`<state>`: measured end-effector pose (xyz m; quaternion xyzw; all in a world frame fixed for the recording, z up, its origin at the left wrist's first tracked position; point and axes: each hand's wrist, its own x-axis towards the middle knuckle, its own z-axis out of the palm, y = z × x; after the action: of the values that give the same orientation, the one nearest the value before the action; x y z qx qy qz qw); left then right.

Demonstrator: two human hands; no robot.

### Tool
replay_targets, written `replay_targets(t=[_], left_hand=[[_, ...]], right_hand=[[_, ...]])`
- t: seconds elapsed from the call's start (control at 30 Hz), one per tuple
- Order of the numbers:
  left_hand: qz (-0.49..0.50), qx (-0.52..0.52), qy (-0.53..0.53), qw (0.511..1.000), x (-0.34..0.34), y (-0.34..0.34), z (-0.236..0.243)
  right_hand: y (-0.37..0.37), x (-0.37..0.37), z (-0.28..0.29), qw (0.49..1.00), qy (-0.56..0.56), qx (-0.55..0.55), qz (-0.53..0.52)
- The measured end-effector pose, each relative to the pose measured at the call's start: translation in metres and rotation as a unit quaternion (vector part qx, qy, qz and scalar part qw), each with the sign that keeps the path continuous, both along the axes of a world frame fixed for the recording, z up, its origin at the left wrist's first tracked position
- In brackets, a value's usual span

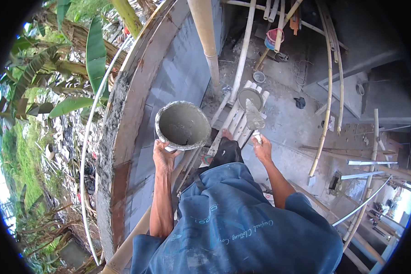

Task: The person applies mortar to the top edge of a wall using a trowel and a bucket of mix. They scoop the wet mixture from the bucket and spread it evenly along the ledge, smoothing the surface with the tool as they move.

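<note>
With the left hand [164,158] gripping a bucket [182,112] left of centre, the right hand [262,150] a trowel [255,120], mortaring seems underway, next needing steady scooping.

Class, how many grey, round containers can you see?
3: the bucket held in the left hand, the round container on the poles partly behind the trowel, and the farther pail on the floor. Others may be hidden.
</note>
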<state>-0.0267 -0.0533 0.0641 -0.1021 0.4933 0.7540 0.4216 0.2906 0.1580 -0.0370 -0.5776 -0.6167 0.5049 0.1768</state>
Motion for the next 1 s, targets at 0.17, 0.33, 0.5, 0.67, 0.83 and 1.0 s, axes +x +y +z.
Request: replay_targets(t=[0.17, 0.33, 0.5, 0.67, 0.83, 1.0], left_hand=[[-0.117, -0.016, 0.006, 0.993, 0.013, 0.073, -0.025], [-0.269, -0.113, 0.036, 0.956, 0.047, 0.156, -0.058], [-0.372, -0.172, 0.044, 0.911, 0.087, 0.229, -0.125], [-0.49, -0.165, 0.032, 0.855, 0.143, 0.342, -0.176], [-0.611, -0.123, 0.255, 0.739, 0.18, 0.529, -0.245], [-0.631, -0.127, 0.428, 0.635, 0.175, 0.68, -0.312]], right_hand=[[-0.062, 0.135, -0.08, 0.912, 0.019, -0.226, -0.342], [-0.172, 0.234, -0.161, 0.868, 0.037, -0.283, -0.408], [-0.211, 0.223, -0.165, 0.789, -0.037, -0.394, -0.47], [-0.16, 0.195, -0.134, 0.759, 0.028, -0.423, -0.494], [-0.057, 0.196, -0.118, 0.776, 0.152, -0.352, -0.501], [0.051, 0.21, -0.115, 0.739, 0.066, -0.369, -0.56]])
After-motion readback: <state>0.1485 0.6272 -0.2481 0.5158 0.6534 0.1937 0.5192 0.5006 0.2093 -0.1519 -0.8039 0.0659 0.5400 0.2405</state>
